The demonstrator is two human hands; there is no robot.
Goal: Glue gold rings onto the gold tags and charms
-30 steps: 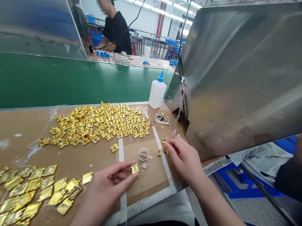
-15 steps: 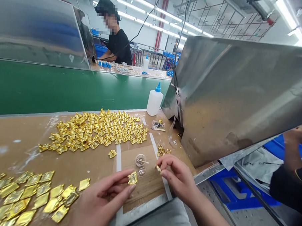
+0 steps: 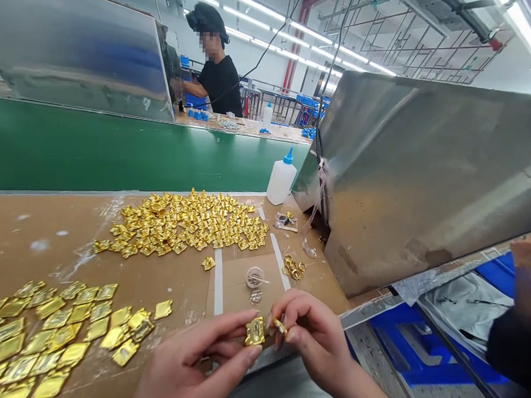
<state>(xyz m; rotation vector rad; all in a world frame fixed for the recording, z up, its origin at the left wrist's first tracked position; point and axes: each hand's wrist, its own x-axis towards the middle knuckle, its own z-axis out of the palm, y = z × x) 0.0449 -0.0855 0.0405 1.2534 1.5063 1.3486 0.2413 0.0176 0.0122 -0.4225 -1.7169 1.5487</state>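
Note:
My left hand [image 3: 201, 357] pinches a flat gold metal piece [image 3: 255, 332] between thumb and fingers, its recessed face turned up. Close beside it, my right hand [image 3: 316, 336] holds a smaller gold piece [image 3: 280, 326] edge-on at the fingertips; its exact shape is hard to make out. The two pieces are near each other, with a small gap between them. Beyond my hands, a small round clear cup [image 3: 255, 277] with a thin stick across it stands on the cardboard. Gold rings [image 3: 294, 267] lie in a small heap to its right.
A large pile of small gold pieces [image 3: 189, 222] covers the middle of the table. Larger flat gold plates [image 3: 61, 331] spread at lower left. A white bottle with blue tip [image 3: 281, 182] stands at the back. A metal panel [image 3: 424, 182] rises at right. Another person [image 3: 220, 79] works opposite.
My hands have come closer together, bringing the two gold pieces almost side by side. My right hand has moved down, nearer to me. The head view has shifted slightly.

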